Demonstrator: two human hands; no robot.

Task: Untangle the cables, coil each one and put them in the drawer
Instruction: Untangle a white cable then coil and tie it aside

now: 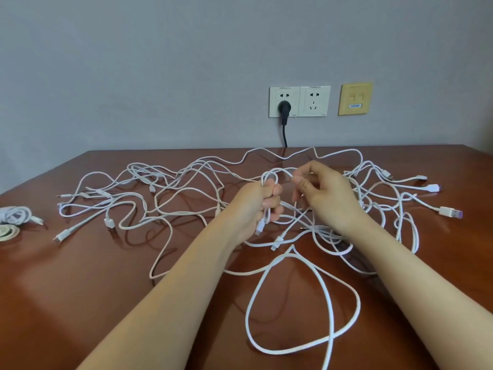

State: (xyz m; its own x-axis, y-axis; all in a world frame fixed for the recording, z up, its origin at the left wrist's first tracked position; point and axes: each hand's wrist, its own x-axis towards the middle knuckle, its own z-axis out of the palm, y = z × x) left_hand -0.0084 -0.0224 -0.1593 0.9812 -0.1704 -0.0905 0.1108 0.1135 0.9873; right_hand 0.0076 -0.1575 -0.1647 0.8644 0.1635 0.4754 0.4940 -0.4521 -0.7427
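Note:
A tangle of several white cables (170, 198) spreads across the brown table (80, 289). Above its middle, my left hand (257, 206) grips a small coil of white cable (270, 180), with a plug end hanging below the fist. My right hand (324, 194) pinches the same cable just right of the coil, between thumb and forefinger. A long loose loop of white cable (326, 295) trails toward the table's near edge between my forearms. No drawer is in view.
Two coiled cables (14, 218) lie at the table's far left edge. On the grey wall behind are a double socket (312, 101) with a black plug (284, 108) in it, and a yellow network plate (354, 98).

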